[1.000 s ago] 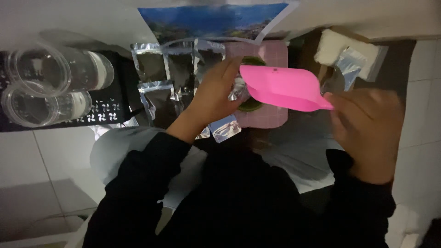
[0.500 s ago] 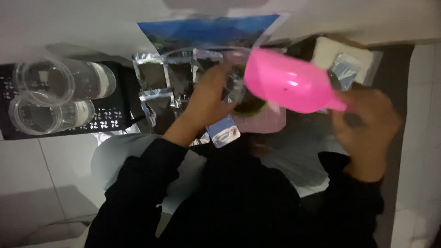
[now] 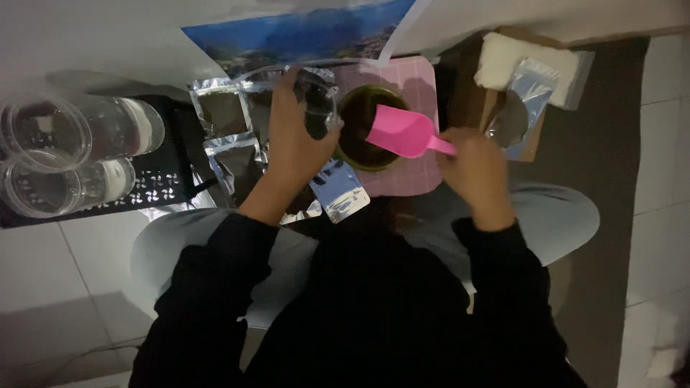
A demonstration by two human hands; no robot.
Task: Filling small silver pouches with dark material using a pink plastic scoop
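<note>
The left hand (image 3: 295,147) grips an open clear plastic pouch (image 3: 318,100) upright beside the round dark bowl (image 3: 363,129), while the right hand (image 3: 474,169) closes its fingers on a pink plastic scoop (image 3: 402,133) dipping inside.

bowl's (image 3: 359,122) contents too dark to tell, left jar (image 3: 36,129) cut by frame edge, pouch (image 3: 316,100) partly behind left hand (image 3: 295,151)

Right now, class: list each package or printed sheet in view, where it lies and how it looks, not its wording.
Clear pouch: in the left hand, silver-edged.
Silver pouches: flat, left of that hand.
Printed sheet: top centre, blue picture.
Clear bag: upper right, on a white block.
</note>
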